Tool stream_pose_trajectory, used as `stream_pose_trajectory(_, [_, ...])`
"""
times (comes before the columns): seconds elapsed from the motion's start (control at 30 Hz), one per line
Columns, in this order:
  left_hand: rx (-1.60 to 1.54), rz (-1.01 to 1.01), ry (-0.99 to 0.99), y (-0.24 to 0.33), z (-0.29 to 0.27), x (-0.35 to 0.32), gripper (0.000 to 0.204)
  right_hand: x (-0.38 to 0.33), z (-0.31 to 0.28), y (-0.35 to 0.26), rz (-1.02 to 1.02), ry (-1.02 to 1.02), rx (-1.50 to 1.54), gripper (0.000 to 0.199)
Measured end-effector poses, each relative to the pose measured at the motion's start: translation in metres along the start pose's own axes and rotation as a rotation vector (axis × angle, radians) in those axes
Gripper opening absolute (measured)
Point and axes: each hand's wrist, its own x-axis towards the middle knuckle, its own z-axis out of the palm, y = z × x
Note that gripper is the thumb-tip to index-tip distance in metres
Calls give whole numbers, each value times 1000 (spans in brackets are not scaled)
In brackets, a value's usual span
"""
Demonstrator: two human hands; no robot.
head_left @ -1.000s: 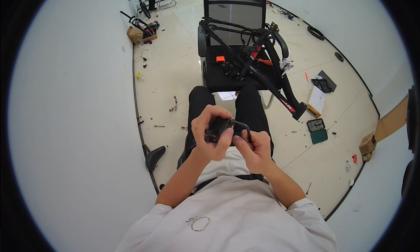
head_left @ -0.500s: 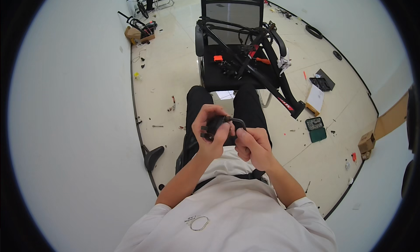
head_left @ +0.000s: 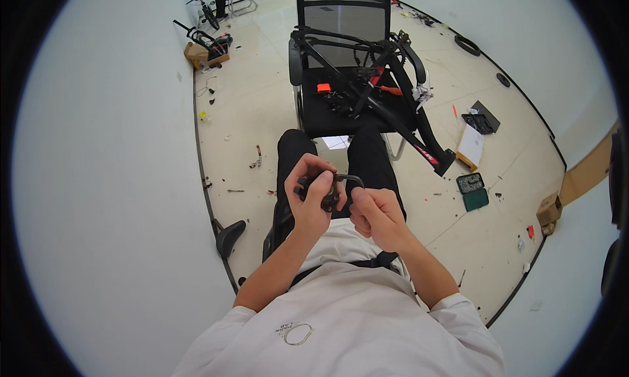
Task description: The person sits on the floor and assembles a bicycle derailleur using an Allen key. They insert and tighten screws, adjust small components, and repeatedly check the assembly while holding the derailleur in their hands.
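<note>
**Inspector A:** Position of the hands?

**Inspector B:** Both raised over the lap of the seated person, who wears black trousers and a white shirt. The left hand has its fingers curled tight round a small black metal part with a curved bar. The right hand sits just beside it, fingers bent, fingertips at the end of the curved bar; whether they pinch it or only touch it cannot be told.

**Inspector A:** Location of the part?

**Inspector B:** Held between the two hands, above the thighs, clear of the floor.

**Inspector A:** Surroundings?

**Inspector B:** Directly ahead, a black mesh-backed office chair carries a black bicycle frame across its seat. To the right on the pale tiled floor lie a small green case of bits and an open black tray. A black bicycle saddle lies by the left wall.
</note>
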Motion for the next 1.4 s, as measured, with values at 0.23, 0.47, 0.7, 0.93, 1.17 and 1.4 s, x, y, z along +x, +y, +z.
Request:
stream_pose_trajectory(0.23, [58,90,31,-1,3,1,12,1,2,8,36,9,155,37])
stream_pose_trajectory(0.47, [388,347,-53,-2,-1,0,11,1,-1,9,75,-52,252,42])
stream_pose_trajectory(0.7, [592,475,55,-8,6,-5,7,1,8,12,44,23,118,45])
stream_pose_trajectory(0.93, [531,414,97,-11,-1,-2,13,4,-3,13,178,-49,180,47])
stream_pose_trajectory(1.17, [388,399,130,-16,-3,-2,19,6,-7,7,288,-179,334,49])
stream_pose_trajectory(1.4, [367,239,145,-11,-1,0,26,8,-8,10,253,-103,223,51])
